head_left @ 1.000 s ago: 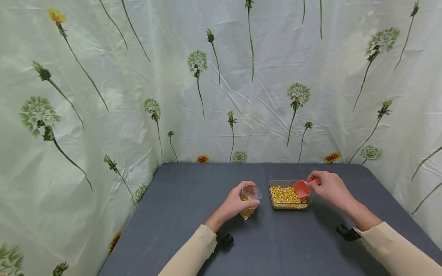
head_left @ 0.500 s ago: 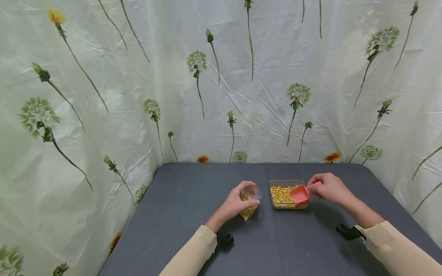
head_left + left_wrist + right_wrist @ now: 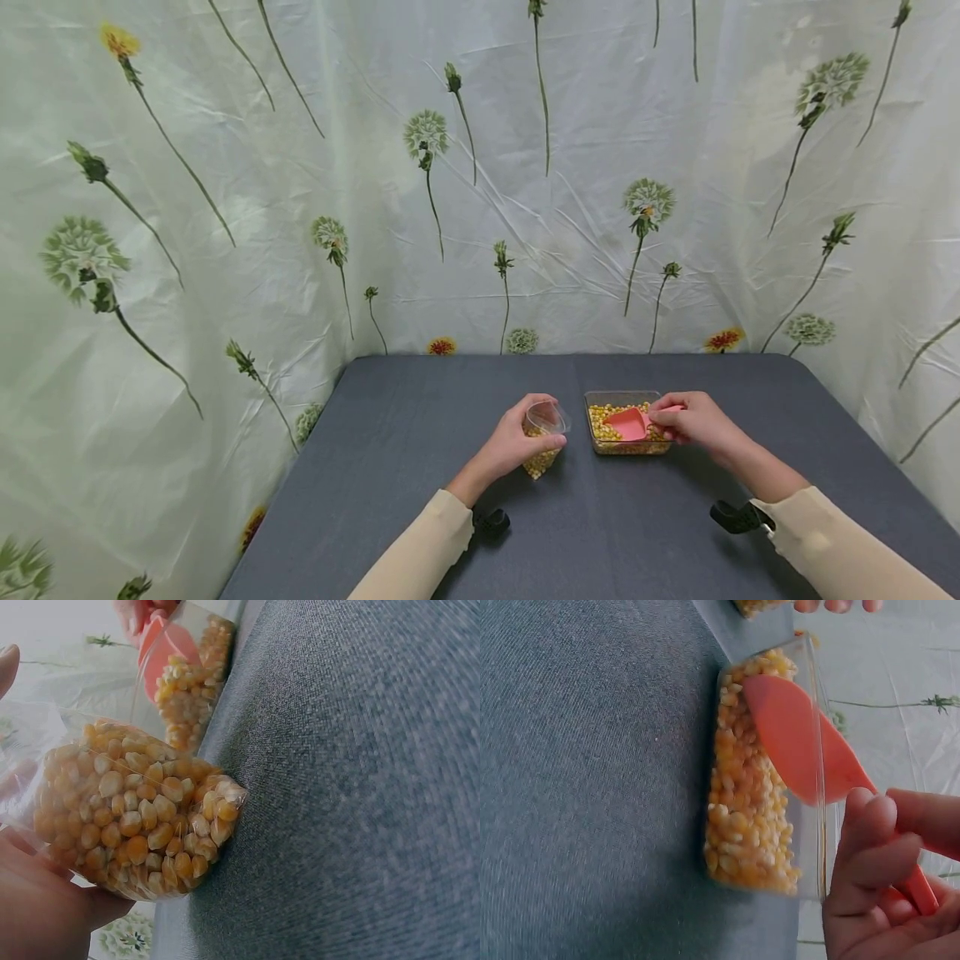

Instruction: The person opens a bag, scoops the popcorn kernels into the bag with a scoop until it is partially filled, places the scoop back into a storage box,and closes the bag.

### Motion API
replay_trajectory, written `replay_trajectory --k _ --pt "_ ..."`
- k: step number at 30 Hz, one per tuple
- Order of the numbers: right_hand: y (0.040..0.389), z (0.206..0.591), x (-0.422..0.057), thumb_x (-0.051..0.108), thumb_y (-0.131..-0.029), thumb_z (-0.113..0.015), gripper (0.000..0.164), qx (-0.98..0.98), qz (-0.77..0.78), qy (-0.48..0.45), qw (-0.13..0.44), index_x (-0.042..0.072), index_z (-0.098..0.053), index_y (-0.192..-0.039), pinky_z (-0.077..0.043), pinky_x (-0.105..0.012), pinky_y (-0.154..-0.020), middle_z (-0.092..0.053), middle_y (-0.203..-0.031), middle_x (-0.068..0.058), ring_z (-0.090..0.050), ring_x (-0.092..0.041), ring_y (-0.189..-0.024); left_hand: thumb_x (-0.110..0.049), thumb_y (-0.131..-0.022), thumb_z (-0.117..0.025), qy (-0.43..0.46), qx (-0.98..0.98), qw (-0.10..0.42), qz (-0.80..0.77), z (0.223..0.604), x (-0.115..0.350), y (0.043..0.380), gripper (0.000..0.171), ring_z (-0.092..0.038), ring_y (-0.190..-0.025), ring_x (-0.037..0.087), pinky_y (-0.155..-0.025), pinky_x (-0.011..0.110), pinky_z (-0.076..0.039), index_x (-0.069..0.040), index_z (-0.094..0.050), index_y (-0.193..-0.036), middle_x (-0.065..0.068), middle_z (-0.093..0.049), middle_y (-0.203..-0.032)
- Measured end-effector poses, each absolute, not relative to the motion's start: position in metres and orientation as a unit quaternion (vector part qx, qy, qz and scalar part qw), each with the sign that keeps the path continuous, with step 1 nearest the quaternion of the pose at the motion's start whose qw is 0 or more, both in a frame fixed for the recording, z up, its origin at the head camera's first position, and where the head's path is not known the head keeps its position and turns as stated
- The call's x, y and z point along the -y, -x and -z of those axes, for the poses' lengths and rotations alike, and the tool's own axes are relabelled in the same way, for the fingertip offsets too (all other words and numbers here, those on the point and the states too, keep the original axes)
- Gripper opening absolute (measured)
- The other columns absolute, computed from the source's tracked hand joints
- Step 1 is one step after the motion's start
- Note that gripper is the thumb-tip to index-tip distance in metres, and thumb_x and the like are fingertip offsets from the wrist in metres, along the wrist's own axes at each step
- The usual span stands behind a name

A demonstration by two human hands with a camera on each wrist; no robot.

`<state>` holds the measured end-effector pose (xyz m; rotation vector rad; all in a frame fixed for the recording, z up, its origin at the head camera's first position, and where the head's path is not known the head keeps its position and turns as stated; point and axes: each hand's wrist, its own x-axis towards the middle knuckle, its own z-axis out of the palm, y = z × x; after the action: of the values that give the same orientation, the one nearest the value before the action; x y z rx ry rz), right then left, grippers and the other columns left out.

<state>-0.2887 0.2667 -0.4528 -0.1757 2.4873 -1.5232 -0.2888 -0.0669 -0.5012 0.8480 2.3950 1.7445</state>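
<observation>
My left hand [image 3: 510, 442] holds a clear plastic bag [image 3: 135, 817] partly filled with corn kernels, its mouth spread open at the top and its bottom on the table. To the right stands a clear rectangular container [image 3: 628, 448] of yellow corn kernels [image 3: 742, 817]. Over its right side, my right hand [image 3: 693, 423] pinches the handle of a pink scoop [image 3: 628, 423]. The scoop's bowl [image 3: 795, 742] dips into the kernels inside the container, its tip pointing left toward the bag. In the right wrist view, fingers are curled round the handle.
A dark grey cloth covers the table [image 3: 420, 400]. Behind it and along the sides hangs a pale curtain [image 3: 480, 208] printed with dandelions. Black straps with small fittings [image 3: 738, 517] sit at both wrists.
My right hand has moved left and slightly down, pushing the scoop from the container's right side into the kernels toward its left. The left hand and bag stay put.
</observation>
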Motion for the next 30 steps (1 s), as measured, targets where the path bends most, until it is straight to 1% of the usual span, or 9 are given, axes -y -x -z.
replay_trajectory --k 3,6,10,14,17,24,26,30 --pt "0.289 0.452 -0.263 0.018 -0.099 -0.065 0.029 -0.833 0.537 0.063 0.117 -0.008 -0.065 -0.112 -0.042 -0.028 -0.052 -0.066 -0.078 -0.008 -0.055 -0.014 -0.061 -0.033 -0.091 -0.077 -0.275 -0.775 0.032 -0.568 0.501 0.067 0.289 0.054 -0.062 -0.108 0.012 -0.086 0.034 -0.053 -0.018 -0.054 -0.138 -0.007 -0.062 -0.119" --pt "0.289 0.451 -0.260 0.018 -0.099 -0.065 0.030 -0.823 0.550 0.065 0.126 -0.009 -0.065 -0.113 -0.036 -0.026 -0.049 -0.070 -0.082 -0.010 -0.058 -0.015 -0.061 -0.036 -0.091 -0.077 -0.277 -0.773 0.034 -0.569 0.501 0.067 0.289 0.058 -0.062 -0.109 0.012 -0.086 0.035 -0.053 -0.015 -0.054 -0.139 -0.007 -0.061 -0.119" --pt "0.286 0.453 -0.261 0.019 -0.099 -0.065 0.033 -0.812 0.566 0.043 0.135 -0.008 -0.065 -0.117 -0.035 -0.025 -0.049 -0.072 -0.085 -0.009 -0.061 -0.015 -0.063 -0.035 -0.091 -0.077 -0.279 -0.773 0.034 -0.568 0.501 0.066 0.289 0.059 -0.062 -0.108 0.013 -0.086 0.035 -0.053 -0.013 -0.053 -0.139 -0.006 -0.061 -0.119" --pt "0.285 0.456 -0.268 0.020 -0.099 -0.066 0.035 -0.798 0.586 0.021 0.139 -0.007 -0.065 -0.121 -0.035 -0.025 -0.049 -0.073 -0.086 -0.006 -0.060 -0.013 -0.063 -0.035 -0.091 -0.078 -0.278 -0.774 0.035 -0.567 0.501 0.066 0.289 0.057 -0.062 -0.108 0.012 -0.086 0.035 -0.053 -0.016 -0.054 -0.139 -0.006 -0.062 -0.119" --pt "0.284 0.457 -0.273 0.022 -0.098 -0.068 0.035 -0.790 0.597 0.011 0.140 -0.004 -0.067 -0.121 -0.034 -0.024 -0.049 -0.073 -0.087 -0.004 -0.059 -0.011 -0.062 -0.037 -0.090 -0.078 -0.275 -0.776 0.035 -0.567 0.501 0.066 0.289 0.056 -0.062 -0.108 0.012 -0.086 0.034 -0.053 -0.020 -0.054 -0.138 -0.007 -0.062 -0.119" --pt "0.281 0.458 -0.280 0.026 -0.099 -0.067 0.036 -0.766 0.625 0.008 0.153 -0.002 -0.066 -0.122 -0.036 -0.021 -0.049 -0.072 -0.089 -0.001 -0.058 -0.008 -0.064 -0.038 -0.090 -0.078 -0.277 -0.775 0.034 -0.567 0.502 0.067 0.290 0.062 -0.062 -0.108 0.012 -0.085 0.035 -0.053 -0.013 -0.052 -0.141 -0.007 -0.062 -0.119" --pt "0.280 0.458 -0.280 0.026 -0.099 -0.067 0.034 -0.756 0.637 0.001 0.154 0.000 -0.066 -0.120 -0.036 -0.021 -0.048 -0.072 -0.087 0.000 -0.057 -0.007 -0.064 -0.039 -0.090 -0.078 -0.276 -0.776 0.034 -0.566 0.502 0.067 0.291 0.061 -0.062 -0.108 0.012 -0.085 0.035 -0.053 -0.014 -0.053 -0.140 -0.007 -0.062 -0.119" --pt "0.277 0.457 -0.282 0.026 -0.100 -0.065 0.036 -0.741 0.652 -0.003 0.159 -0.002 -0.063 -0.123 -0.036 -0.020 -0.048 -0.072 -0.090 0.000 -0.056 -0.006 -0.064 -0.038 -0.090 -0.078 -0.277 -0.778 0.034 -0.563 0.503 0.067 0.291 0.062 -0.062 -0.108 0.012 -0.085 0.035 -0.053 -0.014 -0.052 -0.141 -0.007 -0.062 -0.119"
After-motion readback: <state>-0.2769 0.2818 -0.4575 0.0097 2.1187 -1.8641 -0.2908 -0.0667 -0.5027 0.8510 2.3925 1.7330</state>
